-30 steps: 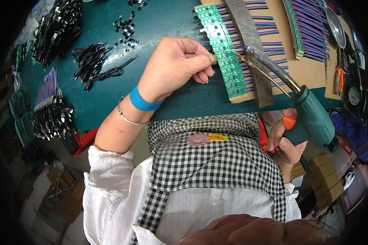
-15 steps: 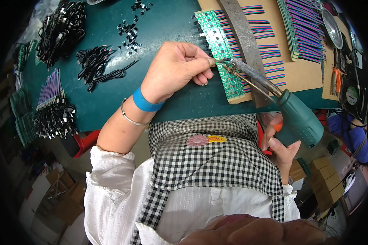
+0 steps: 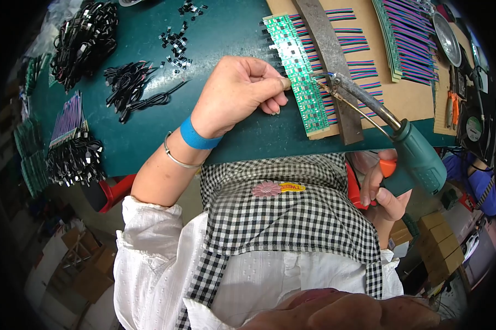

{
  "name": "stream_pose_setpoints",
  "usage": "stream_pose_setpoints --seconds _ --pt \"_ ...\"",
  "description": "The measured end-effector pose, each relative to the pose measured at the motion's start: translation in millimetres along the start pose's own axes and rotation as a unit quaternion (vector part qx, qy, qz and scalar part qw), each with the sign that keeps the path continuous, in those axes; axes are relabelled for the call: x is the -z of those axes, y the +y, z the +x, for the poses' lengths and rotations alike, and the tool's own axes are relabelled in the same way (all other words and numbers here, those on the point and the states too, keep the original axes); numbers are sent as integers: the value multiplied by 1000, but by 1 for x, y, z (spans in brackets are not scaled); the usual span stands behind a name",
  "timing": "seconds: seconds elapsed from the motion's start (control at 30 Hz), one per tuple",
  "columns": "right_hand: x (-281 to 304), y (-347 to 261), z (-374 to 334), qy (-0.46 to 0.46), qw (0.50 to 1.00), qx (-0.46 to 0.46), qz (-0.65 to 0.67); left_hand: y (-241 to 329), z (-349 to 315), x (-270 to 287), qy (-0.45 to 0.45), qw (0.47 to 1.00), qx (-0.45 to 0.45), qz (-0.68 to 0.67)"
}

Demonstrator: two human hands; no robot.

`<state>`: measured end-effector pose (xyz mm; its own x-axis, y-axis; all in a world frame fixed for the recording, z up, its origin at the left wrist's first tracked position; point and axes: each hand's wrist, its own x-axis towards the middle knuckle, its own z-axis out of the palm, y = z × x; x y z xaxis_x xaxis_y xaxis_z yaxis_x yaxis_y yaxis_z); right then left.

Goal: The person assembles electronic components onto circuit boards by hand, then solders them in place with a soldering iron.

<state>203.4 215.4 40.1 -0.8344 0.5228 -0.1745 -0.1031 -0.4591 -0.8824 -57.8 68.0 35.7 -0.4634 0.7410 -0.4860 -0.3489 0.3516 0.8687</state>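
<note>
Soldering at the board [image 3: 297, 71]: left hand [image 3: 237, 93] pinches its edge, right hand [image 3: 382, 190] grips the iron [image 3: 391, 132] — fingertips beside the tip risk burns.

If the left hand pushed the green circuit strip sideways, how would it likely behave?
The green circuit strip looks thin and long, so probably light and slightly bendy. The coloured wires run under the grey metal bar, which likely resists sliding. The left hand touches its edge.

We have the circuit strip [image 3: 300, 71] on the table [image 3: 226, 33], its wires under the metal bar [image 3: 330, 60] to its right. Left of it: loose clips [image 3: 176, 41], then cable bundles [image 3: 83, 38]. More strips [image 3: 407, 38] far right.
</note>
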Motion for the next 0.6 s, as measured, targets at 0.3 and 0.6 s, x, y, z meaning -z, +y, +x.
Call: stream_pose_setpoints --seconds 0.3,0.6 --pt "2 2 -4 -31 999 16 11 1 -8 5 -17 1000 -3 -11" --pt "4 2 7 -52 998 37 26 7 -45 90 397 785 -228 417"
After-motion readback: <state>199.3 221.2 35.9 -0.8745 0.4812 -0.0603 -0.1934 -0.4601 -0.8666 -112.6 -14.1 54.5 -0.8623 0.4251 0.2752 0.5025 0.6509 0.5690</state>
